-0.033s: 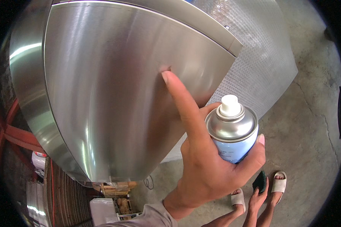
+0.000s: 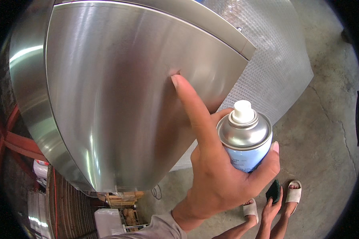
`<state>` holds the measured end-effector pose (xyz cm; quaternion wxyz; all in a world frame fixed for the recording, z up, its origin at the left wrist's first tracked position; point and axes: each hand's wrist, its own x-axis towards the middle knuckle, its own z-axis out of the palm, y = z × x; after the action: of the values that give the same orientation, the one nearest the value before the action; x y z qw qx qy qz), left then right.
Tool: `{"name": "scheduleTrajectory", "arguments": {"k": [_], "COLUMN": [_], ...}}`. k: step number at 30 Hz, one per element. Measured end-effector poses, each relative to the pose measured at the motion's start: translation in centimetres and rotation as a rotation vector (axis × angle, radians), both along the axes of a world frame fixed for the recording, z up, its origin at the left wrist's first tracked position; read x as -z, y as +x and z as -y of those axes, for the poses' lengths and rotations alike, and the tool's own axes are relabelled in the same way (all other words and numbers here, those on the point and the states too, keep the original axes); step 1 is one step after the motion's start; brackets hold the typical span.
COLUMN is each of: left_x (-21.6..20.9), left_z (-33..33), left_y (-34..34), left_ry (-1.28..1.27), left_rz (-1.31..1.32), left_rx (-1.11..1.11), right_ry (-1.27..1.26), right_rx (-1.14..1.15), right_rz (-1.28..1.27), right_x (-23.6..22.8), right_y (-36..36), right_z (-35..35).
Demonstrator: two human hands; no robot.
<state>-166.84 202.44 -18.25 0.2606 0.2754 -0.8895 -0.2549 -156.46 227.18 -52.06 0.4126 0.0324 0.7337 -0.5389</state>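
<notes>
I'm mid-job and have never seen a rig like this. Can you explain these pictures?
No robot here: these are a person's bare hands, seen from above by the left of two fisheye cameras on their head, so straight edges look bent. The left hand holds a blue-and-silver spray can with a white nozzle; its index finger points at a shiny metal panel, though contact is hard to tell. Lower down, the right hand holds a dark pad. A bubble-textured sheet shows past the panel's right edge.

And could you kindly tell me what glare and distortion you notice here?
Head view: pale streaks of glare on the metal panel, shine on the silver top of the spray can; same head view: panel edges bow, and the corners go black.
</notes>
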Motion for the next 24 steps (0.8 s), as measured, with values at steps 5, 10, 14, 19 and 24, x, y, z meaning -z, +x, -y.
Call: {"name": "scheduleTrajectory", "arguments": {"k": [5,10,14,19,24], "left_x": [0.2,0.8,0.9,1.8,3.8], "left_z": [-0.5,0.1,0.1,-0.1,0.1], "left_y": [-0.1,-0.9,-1.0,0.1,1.1], "left_ry": [0.02,0.016,-0.002,-0.118,-0.095], "left_rz": [0.021,-0.012,-0.028,-0.088,-0.338], "left_rx": [-0.016,-0.002,-0.012,0.042,0.092], "right_ry": [0.01,-0.004,0.001,-0.016,-0.004], "right_rx": [0.001,0.031,0.006,-0.001,-0.011], "right_rz": [-0.036,0.023,-0.024,-0.033,-0.046], "right_x": [-0.2,-0.1,-0.1,0.5,-0.4], "right_y": [0.1,-0.5,-0.6,-0.6,-1.2], "right_z": [-0.2,0.8,1.0,0.5,0.7]}}
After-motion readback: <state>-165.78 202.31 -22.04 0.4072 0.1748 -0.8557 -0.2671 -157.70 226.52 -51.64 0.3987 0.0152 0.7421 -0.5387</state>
